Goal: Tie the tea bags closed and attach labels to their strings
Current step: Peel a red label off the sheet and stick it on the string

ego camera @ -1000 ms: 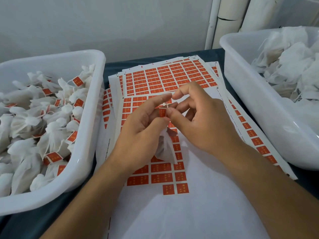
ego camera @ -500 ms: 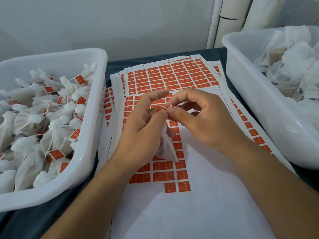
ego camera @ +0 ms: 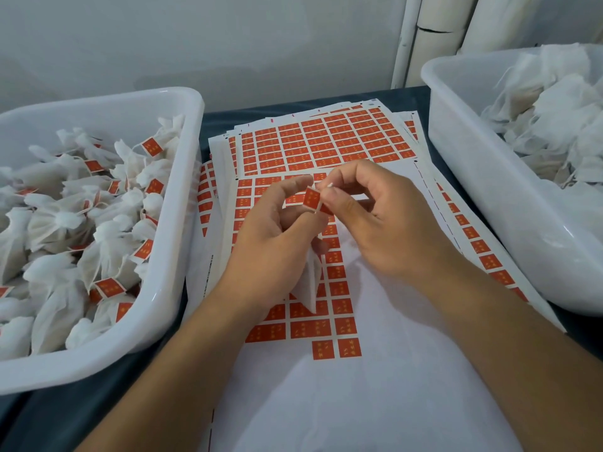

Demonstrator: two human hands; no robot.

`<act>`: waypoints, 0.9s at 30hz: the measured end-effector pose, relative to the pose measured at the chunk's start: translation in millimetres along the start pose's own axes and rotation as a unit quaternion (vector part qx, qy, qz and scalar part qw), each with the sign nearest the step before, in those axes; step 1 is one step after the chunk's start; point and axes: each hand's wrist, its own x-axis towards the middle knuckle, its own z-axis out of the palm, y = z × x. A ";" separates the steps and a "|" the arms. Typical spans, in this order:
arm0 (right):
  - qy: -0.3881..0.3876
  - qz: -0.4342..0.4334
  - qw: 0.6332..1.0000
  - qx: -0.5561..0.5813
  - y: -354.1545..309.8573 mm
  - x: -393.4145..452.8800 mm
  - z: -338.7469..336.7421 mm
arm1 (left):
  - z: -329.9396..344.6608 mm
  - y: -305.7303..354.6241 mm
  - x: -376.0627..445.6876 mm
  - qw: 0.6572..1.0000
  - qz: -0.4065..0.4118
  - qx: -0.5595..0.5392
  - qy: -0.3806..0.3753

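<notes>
**Op A:** Head view, the only 1. I read the left hand (ego camera: pixel 274 236) as curled round the tea bag (ego camera: pixel 310 285), whose white body hangs down from the palm toward the label sheet (ego camera: pixel 329 148) on the counter (ego camera: pixel 404 96). Its thumb and forefinger rise to the red label (ego camera: pixel 311 199).

**Op B:** And my right?

**Op A:** The right hand (ego camera: pixel 378 220) has thumb and forefinger pinched together at the label's right edge, a bit of white at the tips. String or backing paper, I cannot tell. The other fingers are loosely curled.

**Op B:** Which way does the label lie?

**Op A:** It sits between the 2 hands, touching both, above the bag. Its long axis runs roughly up and down, tilted slightly. Both hands are at it; the right comes in from the label's right side, the left from below and left.

**Op B:** So the coming move turns on that edge.

**Op A:** My judgement: folding or pressing the label shut over the string. Then the bag goes left, I expect, into the left tub (ego camera: pixel 169 256) of labelled bags. The right tub (ego camera: pixel 463 164) holds bags with no labels showing.
</notes>
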 end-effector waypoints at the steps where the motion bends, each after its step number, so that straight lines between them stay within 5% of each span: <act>1: 0.010 -0.002 1.000 0.001 -0.9 0.0 -0.1 | 0.0 -0.2 0.1 1.000 -0.004 -0.005 0.002; 12: 0.116 0.047 0.989 0.073 -0.2 1.2 -3.1 | 3.7 2.7 -1.1 0.997 0.020 -0.031 0.068; 27: 0.133 0.061 0.984 0.100 -4.9 0.1 -1.7 | 17.7 5.7 -9.9 0.957 0.164 0.128 0.203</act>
